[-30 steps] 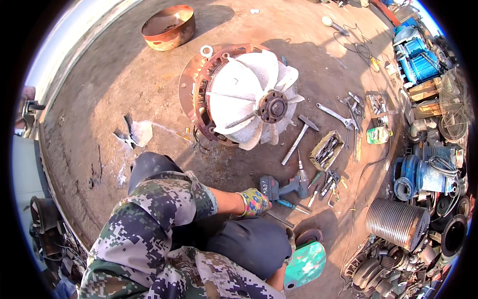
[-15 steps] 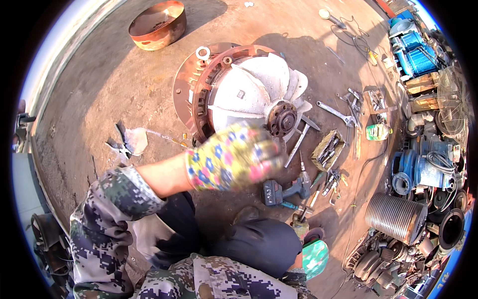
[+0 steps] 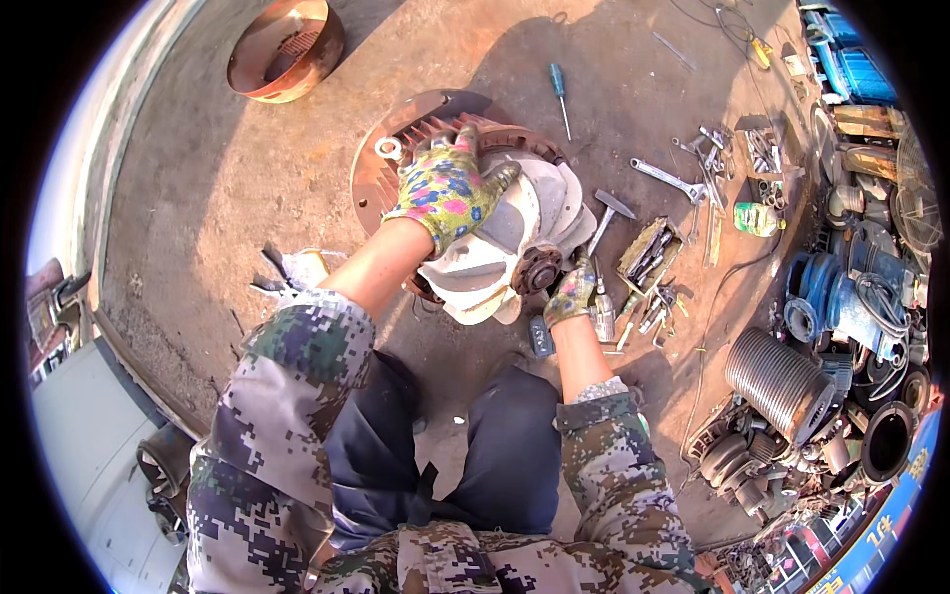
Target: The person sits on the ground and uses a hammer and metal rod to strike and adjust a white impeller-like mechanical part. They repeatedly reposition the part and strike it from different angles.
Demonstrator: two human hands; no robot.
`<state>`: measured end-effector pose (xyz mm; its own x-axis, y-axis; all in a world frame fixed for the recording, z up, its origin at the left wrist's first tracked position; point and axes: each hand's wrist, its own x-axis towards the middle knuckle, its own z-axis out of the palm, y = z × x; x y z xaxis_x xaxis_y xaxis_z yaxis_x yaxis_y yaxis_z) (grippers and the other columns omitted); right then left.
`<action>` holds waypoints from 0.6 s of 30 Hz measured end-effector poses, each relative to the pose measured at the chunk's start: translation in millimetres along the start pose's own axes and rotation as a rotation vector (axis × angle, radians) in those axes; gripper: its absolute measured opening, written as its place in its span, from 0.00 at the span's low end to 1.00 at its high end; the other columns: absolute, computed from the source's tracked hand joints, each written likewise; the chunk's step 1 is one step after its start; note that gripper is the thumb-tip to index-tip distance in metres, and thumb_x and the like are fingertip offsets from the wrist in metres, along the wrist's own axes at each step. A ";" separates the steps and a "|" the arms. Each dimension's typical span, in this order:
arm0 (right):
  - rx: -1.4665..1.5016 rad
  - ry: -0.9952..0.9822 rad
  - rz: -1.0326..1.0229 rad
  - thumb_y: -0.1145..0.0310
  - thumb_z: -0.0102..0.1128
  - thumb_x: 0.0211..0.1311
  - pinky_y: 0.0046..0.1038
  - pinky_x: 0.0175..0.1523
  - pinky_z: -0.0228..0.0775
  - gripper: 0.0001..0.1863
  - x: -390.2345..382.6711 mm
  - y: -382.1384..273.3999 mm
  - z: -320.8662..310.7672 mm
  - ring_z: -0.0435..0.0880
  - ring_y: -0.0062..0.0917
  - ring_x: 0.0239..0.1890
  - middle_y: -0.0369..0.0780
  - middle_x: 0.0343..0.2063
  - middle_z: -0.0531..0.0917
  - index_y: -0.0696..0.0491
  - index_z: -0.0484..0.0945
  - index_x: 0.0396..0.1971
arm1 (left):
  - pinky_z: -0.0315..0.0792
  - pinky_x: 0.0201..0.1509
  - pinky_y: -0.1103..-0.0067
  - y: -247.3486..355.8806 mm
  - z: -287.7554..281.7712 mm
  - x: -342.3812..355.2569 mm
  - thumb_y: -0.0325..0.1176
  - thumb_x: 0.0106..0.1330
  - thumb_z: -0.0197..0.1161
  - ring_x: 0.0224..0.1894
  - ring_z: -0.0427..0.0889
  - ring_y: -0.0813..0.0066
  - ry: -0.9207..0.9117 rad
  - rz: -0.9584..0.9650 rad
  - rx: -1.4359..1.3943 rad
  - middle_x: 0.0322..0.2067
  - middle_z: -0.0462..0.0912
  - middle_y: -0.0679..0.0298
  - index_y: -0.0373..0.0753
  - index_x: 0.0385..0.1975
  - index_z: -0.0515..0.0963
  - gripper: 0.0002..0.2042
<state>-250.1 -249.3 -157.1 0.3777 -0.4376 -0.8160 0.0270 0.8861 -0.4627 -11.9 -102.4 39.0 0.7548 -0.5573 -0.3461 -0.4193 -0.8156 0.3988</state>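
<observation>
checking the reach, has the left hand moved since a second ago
Yes. The left hand went from near the drill and tools by the knee, up and away onto the far side of the white fan.
</observation>
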 end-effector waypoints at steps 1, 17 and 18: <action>-0.012 0.032 0.001 0.49 0.53 0.75 0.34 0.70 0.65 0.30 -5.2 3.1 11.1 0.75 0.31 0.66 0.37 0.65 0.78 0.53 0.74 0.68 | 0.67 0.73 0.62 -2.3 -1.4 6.7 0.58 0.73 0.59 0.71 0.71 0.47 0.033 0.068 0.019 0.67 0.73 0.43 0.34 0.74 0.63 0.39; 0.249 0.246 0.135 0.31 0.42 0.75 0.44 0.77 0.58 0.43 -55.4 31.8 5.2 0.67 0.39 0.73 0.41 0.73 0.70 0.50 0.66 0.74 | 0.67 0.72 0.64 -33.4 3.7 38.1 0.43 0.72 0.66 0.68 0.74 0.49 -0.069 0.046 -0.278 0.64 0.77 0.50 0.40 0.65 0.74 0.25; 0.205 0.299 0.134 0.31 0.41 0.75 0.44 0.77 0.57 0.43 -46.6 46.3 -9.7 0.66 0.39 0.74 0.40 0.74 0.68 0.50 0.65 0.75 | 0.68 0.72 0.65 -29.8 2.3 41.4 0.40 0.72 0.66 0.68 0.74 0.49 -0.073 0.091 -0.266 0.64 0.76 0.50 0.38 0.66 0.73 0.25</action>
<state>-275.5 -189.4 -143.8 0.1043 -0.3139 -0.9437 0.1911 0.9375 -0.2908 30.6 -101.5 10.8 0.6776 -0.6439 -0.3554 -0.3293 -0.6977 0.6363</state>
